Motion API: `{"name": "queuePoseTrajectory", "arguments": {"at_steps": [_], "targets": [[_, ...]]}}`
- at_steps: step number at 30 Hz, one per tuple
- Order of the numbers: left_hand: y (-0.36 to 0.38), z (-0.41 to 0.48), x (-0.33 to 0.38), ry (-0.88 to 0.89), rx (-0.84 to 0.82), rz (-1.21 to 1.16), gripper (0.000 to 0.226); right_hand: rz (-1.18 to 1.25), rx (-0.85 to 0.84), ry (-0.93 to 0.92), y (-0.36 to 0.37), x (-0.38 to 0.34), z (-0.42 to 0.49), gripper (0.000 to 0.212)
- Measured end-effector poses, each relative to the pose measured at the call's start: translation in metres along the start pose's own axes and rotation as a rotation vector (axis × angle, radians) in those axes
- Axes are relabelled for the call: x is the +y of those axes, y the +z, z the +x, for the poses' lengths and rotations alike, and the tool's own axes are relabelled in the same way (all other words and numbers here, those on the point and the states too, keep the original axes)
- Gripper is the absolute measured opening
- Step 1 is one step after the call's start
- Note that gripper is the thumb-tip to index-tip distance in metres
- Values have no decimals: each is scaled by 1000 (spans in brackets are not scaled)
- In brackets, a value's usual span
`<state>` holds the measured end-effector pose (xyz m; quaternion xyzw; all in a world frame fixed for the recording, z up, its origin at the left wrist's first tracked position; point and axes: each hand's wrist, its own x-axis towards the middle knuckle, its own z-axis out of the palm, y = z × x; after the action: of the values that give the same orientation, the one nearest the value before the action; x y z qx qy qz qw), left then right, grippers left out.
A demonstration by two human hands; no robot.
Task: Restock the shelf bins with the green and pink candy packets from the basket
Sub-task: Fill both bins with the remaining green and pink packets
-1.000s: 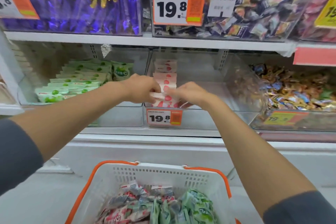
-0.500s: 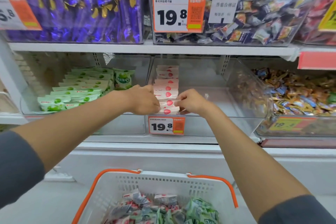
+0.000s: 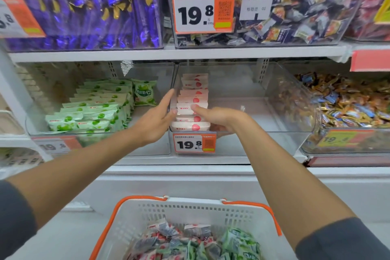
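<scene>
A row of pink candy packets [image 3: 194, 82] stands along the left side of the clear middle shelf bin [image 3: 253, 112]. My left hand [image 3: 156, 118] lies with straight fingers against the left side of that row, at the bin wall. My right hand [image 3: 217, 118] is on the row's right side, with its thumb on top of a front packet and its fingers curled down beside it. Green candy packets [image 3: 95, 107] fill the clear bin [image 3: 52, 82] to the left. Below, a white basket [image 3: 190, 207] with orange handles holds mixed green and pink packets [image 3: 190, 245].
The upper shelf carries a bin of purple candy [image 3: 84, 17] and a bin of dark mixed candy [image 3: 295, 17]. A bin of orange and blue candy [image 3: 348, 101] stands to the right. A 19.8 price tag [image 3: 194, 143] hangs on the middle bin's front.
My left hand has gone from curled at the front packets to straight fingers along the row's left side. My right hand stays at the row's front.
</scene>
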<state>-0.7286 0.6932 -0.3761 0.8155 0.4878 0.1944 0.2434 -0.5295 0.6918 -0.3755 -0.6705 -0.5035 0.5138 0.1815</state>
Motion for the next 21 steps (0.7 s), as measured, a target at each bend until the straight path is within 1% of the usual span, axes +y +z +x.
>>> {"name": "queuePoseTrajectory", "arguments": {"at_steps": [2, 4, 6, 9, 10, 12, 14, 17, 21], "targets": [[1, 0, -1, 9, 12, -13, 61, -4, -7, 6, 4, -3, 3, 59], [3, -1, -3, 7, 23, -19, 60, 14, 25, 28, 2, -3, 5, 65], [3, 0, -4, 12, 33, -19, 60, 98, 37, 79, -1, 0, 8, 71], [4, 1, -6, 12, 34, -39, 60, 152, -76, 88, 1, -2, 3, 70], [4, 1, -6, 10, 32, -49, 60, 161, -84, 84, 1, -3, -1, 72], [4, 1, -6, 5, 33, -53, 60, 231, -74, 98, -2, 1, 1, 81], [5, 0, -4, -2, 38, -41, 59, 275, -16, 133, -5, 5, 7, 89], [5, -1, -1, -12, 48, -44, 59, 227, -85, 132, -3, 2, 12, 84], [4, -3, 1, -6, 34, -121, 62, 236, -73, 131, -9, 4, 9, 81]]}}
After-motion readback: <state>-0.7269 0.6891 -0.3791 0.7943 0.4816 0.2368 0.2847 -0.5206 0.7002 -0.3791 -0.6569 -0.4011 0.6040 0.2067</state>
